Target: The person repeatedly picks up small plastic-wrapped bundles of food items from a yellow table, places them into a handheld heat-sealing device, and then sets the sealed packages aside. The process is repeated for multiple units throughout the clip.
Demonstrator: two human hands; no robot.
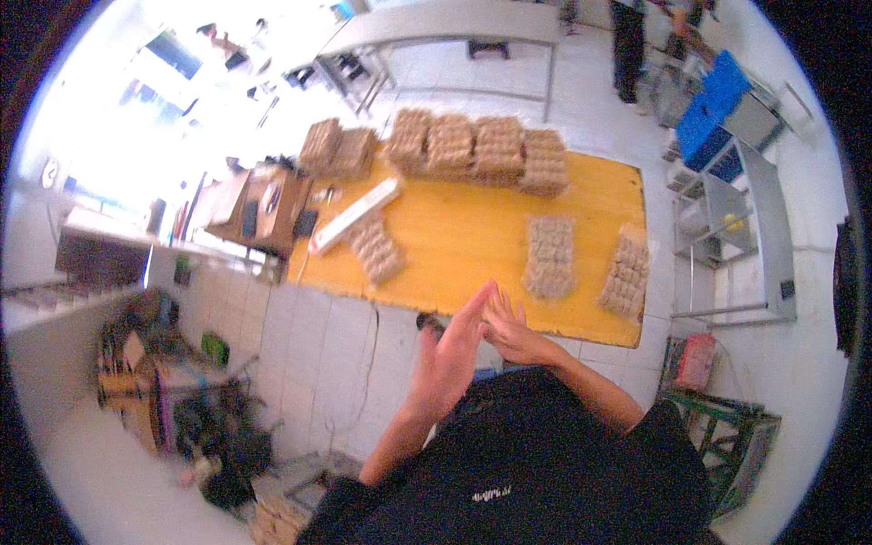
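Just in front of my dark shirt, my left hand (449, 351) and my right hand (512, 334) meet near the fingertips. Both have extended fingers and hold nothing that I can see. The left thumb stands apart from its fingers. Beyond them lies a yellow tabletop (463, 238). Two flat, bumpy brown packs rest on its right side, a nearer pack (549, 257) and an outer pack (625, 270). On the left, another bumpy pack (377, 251) lies beside a long white box (355, 215). Blur hides what the packs are made of.
Several stacks of brown packs (474, 146) line the table's far edge. A cardboard box (262, 208) adjoins its left end. Metal shelving (739, 231) and a red container (696, 360) stand right. Behind is a long table (443, 27). People stand at the upper right.
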